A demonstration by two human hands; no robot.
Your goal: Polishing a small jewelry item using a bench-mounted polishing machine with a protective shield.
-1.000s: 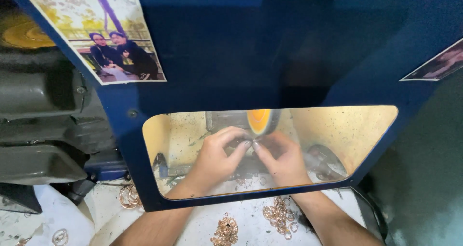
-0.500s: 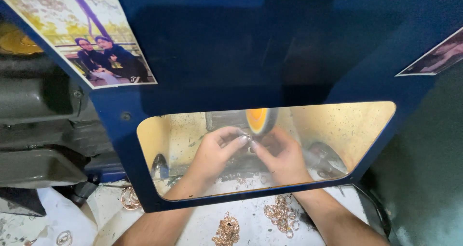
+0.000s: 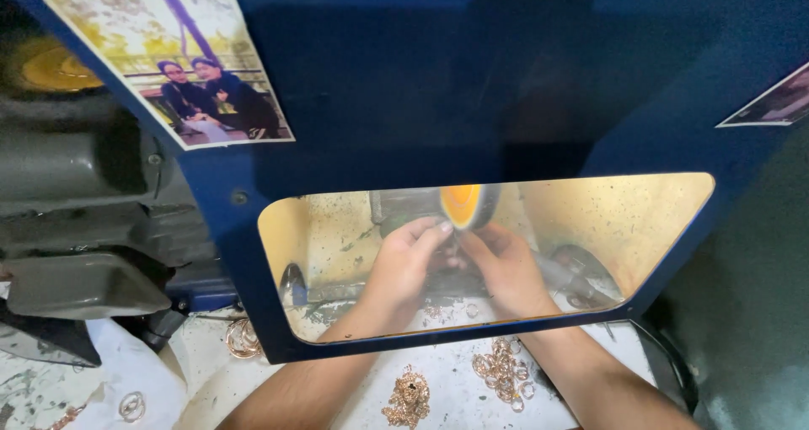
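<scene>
Behind the clear window of a dark blue guard panel [image 3: 472,85], both hands are working under an orange-glowing round polishing wheel [image 3: 462,204]. The left hand [image 3: 403,261] and the right hand [image 3: 504,266] are pinching together, fingertips nearly touching, around a small piece just beneath the wheel; the piece itself is too hidden to identify, so what they are gripping cannot be told for sure. Judging from this, the polishing step is under way, and the next move is calling for a steady turn of the piece against the wheel. Loose gold-coloured chain bits [image 3: 410,399] and a cluster of gold rings [image 3: 502,373] are lying on the white worktop [image 3: 455,396] near its front edge.
</scene>
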